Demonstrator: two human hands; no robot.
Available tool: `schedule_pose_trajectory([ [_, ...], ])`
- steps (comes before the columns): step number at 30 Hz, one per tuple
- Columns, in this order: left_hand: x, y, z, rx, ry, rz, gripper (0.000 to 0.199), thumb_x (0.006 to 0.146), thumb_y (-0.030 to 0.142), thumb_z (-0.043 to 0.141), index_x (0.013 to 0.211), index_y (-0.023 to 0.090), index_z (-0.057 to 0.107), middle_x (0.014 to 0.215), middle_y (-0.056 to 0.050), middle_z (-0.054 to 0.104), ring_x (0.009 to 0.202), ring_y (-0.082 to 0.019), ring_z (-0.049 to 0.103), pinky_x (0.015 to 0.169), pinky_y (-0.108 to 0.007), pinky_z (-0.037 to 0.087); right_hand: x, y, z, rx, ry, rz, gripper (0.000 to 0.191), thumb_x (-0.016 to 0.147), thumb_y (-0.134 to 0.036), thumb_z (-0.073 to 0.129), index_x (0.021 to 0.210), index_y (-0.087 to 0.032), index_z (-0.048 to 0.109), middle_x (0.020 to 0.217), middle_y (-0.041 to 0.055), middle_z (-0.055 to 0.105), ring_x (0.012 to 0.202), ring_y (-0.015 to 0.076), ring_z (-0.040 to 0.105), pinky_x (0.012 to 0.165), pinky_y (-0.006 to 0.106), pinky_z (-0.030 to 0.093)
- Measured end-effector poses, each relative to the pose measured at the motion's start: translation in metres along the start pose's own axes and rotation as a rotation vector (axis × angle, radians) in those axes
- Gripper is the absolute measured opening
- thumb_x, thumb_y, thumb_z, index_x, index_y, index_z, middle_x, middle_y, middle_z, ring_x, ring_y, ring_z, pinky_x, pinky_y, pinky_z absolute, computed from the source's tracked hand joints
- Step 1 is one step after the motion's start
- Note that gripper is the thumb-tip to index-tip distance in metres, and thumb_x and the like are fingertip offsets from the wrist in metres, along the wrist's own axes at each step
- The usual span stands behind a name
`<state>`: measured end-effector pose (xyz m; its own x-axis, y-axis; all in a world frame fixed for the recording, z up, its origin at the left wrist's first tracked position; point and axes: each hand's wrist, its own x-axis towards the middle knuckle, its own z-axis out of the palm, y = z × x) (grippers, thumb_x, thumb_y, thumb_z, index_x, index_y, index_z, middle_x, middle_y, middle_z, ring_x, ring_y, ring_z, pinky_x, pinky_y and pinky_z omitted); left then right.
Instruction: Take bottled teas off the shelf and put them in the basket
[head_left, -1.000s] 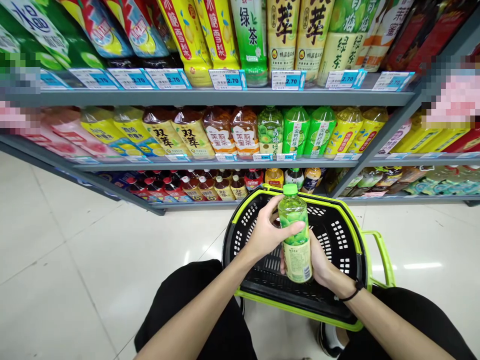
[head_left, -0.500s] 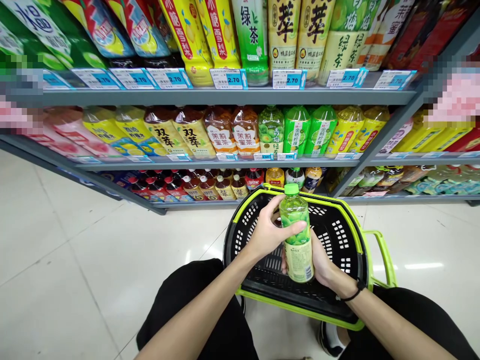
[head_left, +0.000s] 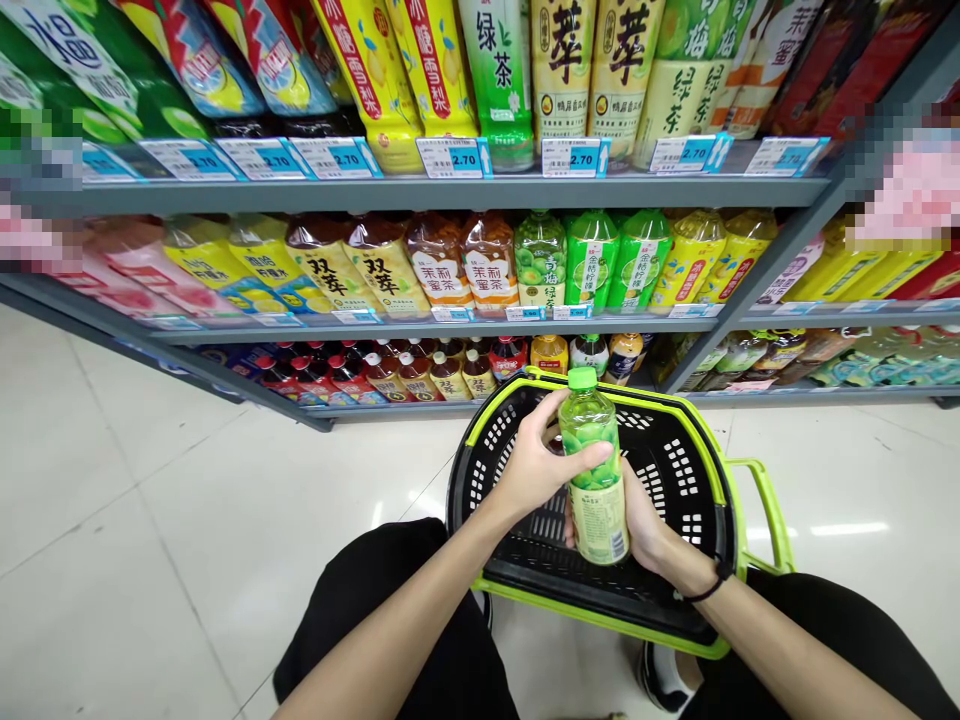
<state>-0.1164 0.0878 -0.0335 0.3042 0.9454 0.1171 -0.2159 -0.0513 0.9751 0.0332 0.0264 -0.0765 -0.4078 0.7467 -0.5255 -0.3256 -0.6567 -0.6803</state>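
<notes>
A green-capped bottle of green tea (head_left: pixel 598 515), with green plums on its label, is held nearly upright over the black shopping basket (head_left: pixel 517 590). My left hand (head_left: pixel 536 455) grips its upper part from the left, with the thumb across the front of the label. From behind and the right, my right hand (head_left: pixel 641 515) supports the lower half; most of its fingers are hidden by the bottle. Small print and a barcode face me. The basket has a lime-green rim, and little of its floor shows past my hands.
Shelves of bottled drinks stand in front, with price tags (head_left: pixel 454 158) along the edge of the upper shelf (head_left: pixel 450 195). Similar plum green tea bottles (head_left: pixel 541 260) stand on the middle shelf. The basket's green handle (head_left: pixel 769 510) sticks out right. Pale floor tiles (head_left: pixel 97 500) lie around.
</notes>
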Motion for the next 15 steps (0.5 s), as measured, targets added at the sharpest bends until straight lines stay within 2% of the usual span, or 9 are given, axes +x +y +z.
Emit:
schedule_pose_trajectory([
  [8, -0.001, -0.003, 0.0, -0.008, -0.044, -0.014, 0.087, 0.074, 0.039, 0.093, 0.148, 0.014, 0.053, 0.141, -0.015, 0.066, 0.124, -0.03, 0.068, 0.108, -0.037, 0.056, -0.005, -0.012, 0.01, 0.038, 0.12, 0.035, 0.082, 0.107, -0.057, 0.006, 0.102, -0.012, 0.074, 0.077, 0.0138, 0.072, 0.072, 0.0231, 0.069, 0.076, 0.037, 0.06],
  [11, 0.001, 0.0, -0.001, -0.032, -0.068, -0.023, 0.089, 0.081, 0.044, 0.088, 0.155, 0.018, 0.047, 0.152, -0.015, 0.058, 0.135, -0.03, 0.061, 0.115, -0.038, 0.05, -0.007, -0.016, 0.006, 0.076, 0.095, 0.047, 0.078, 0.107, -0.058, 0.011, 0.098, -0.011, 0.073, 0.076, 0.0138, 0.071, 0.067, 0.0221, 0.067, 0.07, 0.035, 0.059],
  [13, 0.003, 0.004, -0.003, -0.053, -0.092, 0.002, 0.081, 0.087, 0.048, 0.082, 0.155, 0.019, 0.049, 0.157, -0.015, 0.054, 0.142, -0.03, 0.055, 0.118, -0.039, 0.048, -0.007, -0.02, 0.0, 0.103, 0.067, 0.038, 0.079, 0.106, -0.06, 0.013, 0.091, -0.01, 0.072, 0.075, 0.0148, 0.07, 0.063, 0.0226, 0.066, 0.064, 0.035, 0.058],
  [15, 0.005, 0.008, -0.006, -0.063, -0.112, 0.041, 0.071, 0.092, 0.048, 0.077, 0.153, 0.02, 0.054, 0.156, -0.015, 0.054, 0.14, -0.029, 0.055, 0.115, -0.04, 0.049, -0.007, -0.024, -0.007, 0.146, 0.025, -0.029, 0.079, 0.105, -0.06, 0.012, 0.086, -0.01, 0.07, 0.074, 0.0155, 0.069, 0.059, 0.0238, 0.065, 0.06, 0.037, 0.057],
])
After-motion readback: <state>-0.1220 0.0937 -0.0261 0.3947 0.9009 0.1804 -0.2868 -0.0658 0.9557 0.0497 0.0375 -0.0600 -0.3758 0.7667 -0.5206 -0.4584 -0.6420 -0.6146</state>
